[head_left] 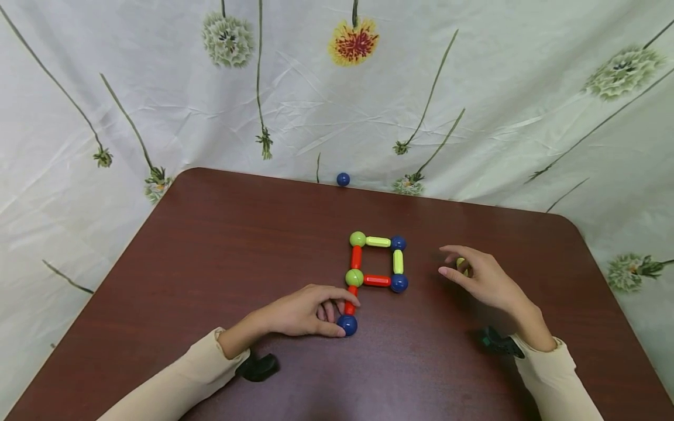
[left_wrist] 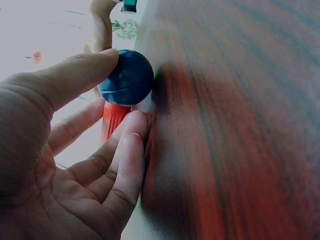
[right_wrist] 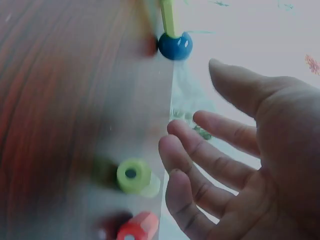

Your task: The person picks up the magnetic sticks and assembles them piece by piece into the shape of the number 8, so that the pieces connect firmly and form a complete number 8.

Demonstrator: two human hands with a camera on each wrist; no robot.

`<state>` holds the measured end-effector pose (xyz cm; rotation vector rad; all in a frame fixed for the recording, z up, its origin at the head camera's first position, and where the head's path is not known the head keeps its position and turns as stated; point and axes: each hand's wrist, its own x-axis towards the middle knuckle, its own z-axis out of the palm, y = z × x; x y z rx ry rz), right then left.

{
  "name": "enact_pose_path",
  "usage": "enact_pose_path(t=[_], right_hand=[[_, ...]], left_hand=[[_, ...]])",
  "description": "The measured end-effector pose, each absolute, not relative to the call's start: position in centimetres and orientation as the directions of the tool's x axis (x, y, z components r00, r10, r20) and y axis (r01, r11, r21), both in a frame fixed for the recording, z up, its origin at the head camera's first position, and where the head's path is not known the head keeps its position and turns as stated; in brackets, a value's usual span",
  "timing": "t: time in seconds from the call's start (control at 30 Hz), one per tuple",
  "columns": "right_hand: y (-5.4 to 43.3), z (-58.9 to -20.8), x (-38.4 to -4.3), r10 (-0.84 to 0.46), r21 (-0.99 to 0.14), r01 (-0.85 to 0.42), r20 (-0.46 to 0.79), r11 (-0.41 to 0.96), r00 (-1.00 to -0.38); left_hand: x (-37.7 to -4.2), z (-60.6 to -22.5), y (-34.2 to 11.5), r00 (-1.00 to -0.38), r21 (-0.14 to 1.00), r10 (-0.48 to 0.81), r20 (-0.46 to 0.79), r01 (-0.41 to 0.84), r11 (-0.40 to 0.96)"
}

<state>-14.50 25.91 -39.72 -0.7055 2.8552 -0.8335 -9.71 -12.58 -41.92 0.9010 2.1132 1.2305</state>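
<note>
A flat figure of magnetic sticks and balls lies on the table: red sticks (head_left: 377, 280), yellow-green sticks (head_left: 378, 241), green balls (head_left: 357, 239) and blue balls (head_left: 398, 243) form a square with a red tail. My left hand (head_left: 308, 310) holds the tail's end, thumb on its blue ball (left_wrist: 127, 77) and index finger over its red stick (left_wrist: 114, 120). Right of the square, my right hand (head_left: 487, 280) hovers with fingers loosely bent and nothing held. A loose yellow-green stick (right_wrist: 134, 176) and a red stick (right_wrist: 140, 227) lie near it, partly hidden in the head view.
Another blue ball (head_left: 343, 179) sits at the far edge of the brown table (head_left: 253, 234). Behind the table hangs a white cloth (head_left: 305, 76) printed with flowers. Dark wrist straps (head_left: 258, 367) show below both hands.
</note>
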Motion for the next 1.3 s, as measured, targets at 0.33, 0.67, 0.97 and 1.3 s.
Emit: enact_pose_path(t=[0.33,0.67,0.97,1.3], right_hand=[[27.4,-39.8,-14.2,-0.429,-0.467,-0.402,0.052,0.787,-0.902],[27.8,-39.9,-14.1,-0.408,-0.462,-0.376,0.033,0.803,-0.913],[27.6,-40.0,-14.1,-0.372,-0.476,-0.336,0.020,0.812,-0.928],[27.6,-40.0,-14.2,-0.363,-0.490,-0.308,-0.018,0.815,-0.931]], left_hand=[[-9.7,-41.9,-12.5,-0.641,0.886,0.758,-0.124,0.273,0.376],[-9.6,-41.8,-12.5,-0.638,0.892,0.761,-0.118,0.269,0.364],[-9.7,-41.8,-12.6,-0.634,0.893,0.765,-0.111,0.274,0.357],[-9.6,-41.7,-12.6,-0.634,0.890,0.765,-0.116,0.275,0.363]])
